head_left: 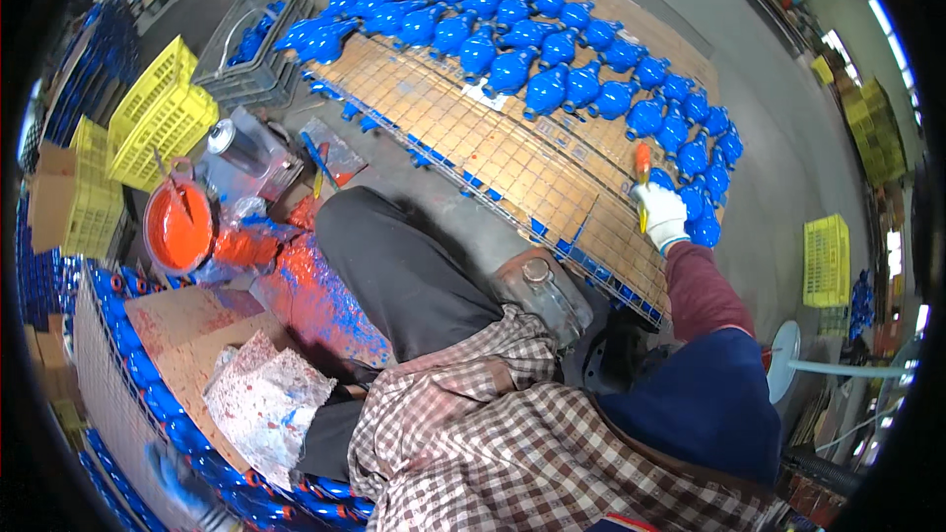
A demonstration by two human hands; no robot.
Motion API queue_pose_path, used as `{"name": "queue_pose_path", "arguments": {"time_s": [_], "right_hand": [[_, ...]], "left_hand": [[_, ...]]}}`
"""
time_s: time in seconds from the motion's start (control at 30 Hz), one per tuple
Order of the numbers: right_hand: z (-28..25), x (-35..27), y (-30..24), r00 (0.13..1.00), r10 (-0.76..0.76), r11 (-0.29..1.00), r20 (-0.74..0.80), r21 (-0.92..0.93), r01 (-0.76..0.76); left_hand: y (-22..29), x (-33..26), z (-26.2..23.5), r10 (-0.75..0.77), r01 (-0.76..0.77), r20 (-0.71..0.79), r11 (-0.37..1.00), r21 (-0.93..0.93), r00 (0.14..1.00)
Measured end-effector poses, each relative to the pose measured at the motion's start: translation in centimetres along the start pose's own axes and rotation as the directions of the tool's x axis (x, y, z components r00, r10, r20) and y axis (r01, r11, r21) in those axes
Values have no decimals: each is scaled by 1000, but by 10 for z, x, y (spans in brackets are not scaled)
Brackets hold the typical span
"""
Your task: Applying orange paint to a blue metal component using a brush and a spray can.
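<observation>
Left hand [175, 481], gloved, is blurred at the lower edge — its grip cannot be told. Beyond it stands a pot [148, 227] of red paint. Blue castings [510, 71] lie in rows on the mesh rack [512, 160]. Right hand [662, 213], white-gloved, is closed around a brush [642, 160], red bristles upward, beside the castings — advisable: light grip, bristles not overloaded, clear of unintended glossy surfaces.
</observation>
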State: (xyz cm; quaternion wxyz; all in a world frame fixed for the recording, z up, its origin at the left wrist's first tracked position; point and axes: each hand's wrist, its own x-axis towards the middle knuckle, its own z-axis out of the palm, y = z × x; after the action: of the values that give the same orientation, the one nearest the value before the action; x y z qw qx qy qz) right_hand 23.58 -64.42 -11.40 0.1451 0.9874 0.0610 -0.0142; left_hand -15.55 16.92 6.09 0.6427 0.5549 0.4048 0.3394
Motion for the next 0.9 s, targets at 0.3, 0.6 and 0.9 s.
{"name": "queue_pose_path", "arguments": {"time_s": [0.3, 0.6, 0.9], "right_hand": [[-174, -26, -149, 917, 298, 84, -263, 965, 249], [-254, -76, -356, 992, -35, -793, -120, 607, 46], [-267, -43, -452, 769, -237, -531, -593, 742, 409]], "left_hand": [[-97, -147, 309, -393, 495, 907, 824, 276, 148], [-120, -125, 324, -31, 377, 767, 883, -280, 641], [-88, -8, 230, 167, 323, 615, 729, -603, 771]]}}
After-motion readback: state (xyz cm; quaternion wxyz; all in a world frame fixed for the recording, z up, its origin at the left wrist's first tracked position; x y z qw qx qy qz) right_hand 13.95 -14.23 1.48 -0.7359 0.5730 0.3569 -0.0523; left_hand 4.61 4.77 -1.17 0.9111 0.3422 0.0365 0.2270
